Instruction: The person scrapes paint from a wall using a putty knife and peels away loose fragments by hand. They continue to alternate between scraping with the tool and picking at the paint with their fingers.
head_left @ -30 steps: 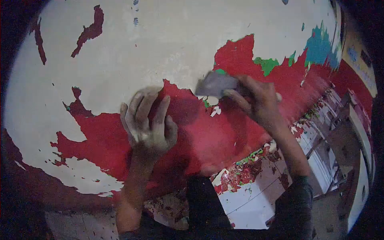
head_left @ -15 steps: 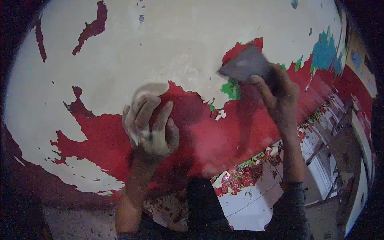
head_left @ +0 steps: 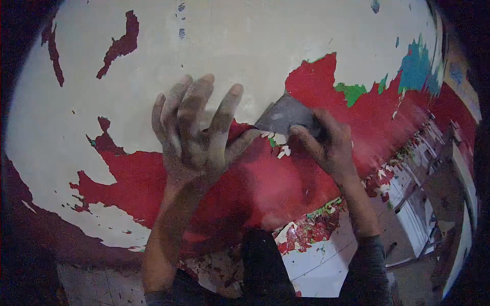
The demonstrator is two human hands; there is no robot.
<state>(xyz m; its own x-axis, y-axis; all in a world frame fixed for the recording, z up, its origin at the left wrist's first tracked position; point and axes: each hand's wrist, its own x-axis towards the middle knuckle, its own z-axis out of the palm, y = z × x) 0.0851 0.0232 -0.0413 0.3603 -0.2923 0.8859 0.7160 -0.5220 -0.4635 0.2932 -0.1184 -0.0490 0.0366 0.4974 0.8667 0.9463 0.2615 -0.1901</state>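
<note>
My right hand (head_left: 332, 145) grips a scraper (head_left: 285, 116) with a wide, flat grey blade, thumb on the near face. The blade's left corner meets the ragged edge of the cream paint (head_left: 245, 56) on the wall. Beneath that edge a red layer (head_left: 275, 178) is laid bare. My left hand (head_left: 196, 127) is spread against the wall left of the blade, fingertips over the cream paint and thumb reaching toward the blade corner. Small loose flakes (head_left: 284, 151) of cream and green cling just below the blade.
Peeled paint chips (head_left: 311, 229) in red, green and cream lie along the wall's foot on pale floor tiles (head_left: 321, 265). Green (head_left: 351, 93) and blue (head_left: 414, 66) patches show at the upper right. Dark red strips (head_left: 122, 41) break the cream paint at upper left.
The scraper in my right hand has moved left and down, and more red shows at its former place. My left hand has moved up, its fingers stretching out from a curled pose.
</note>
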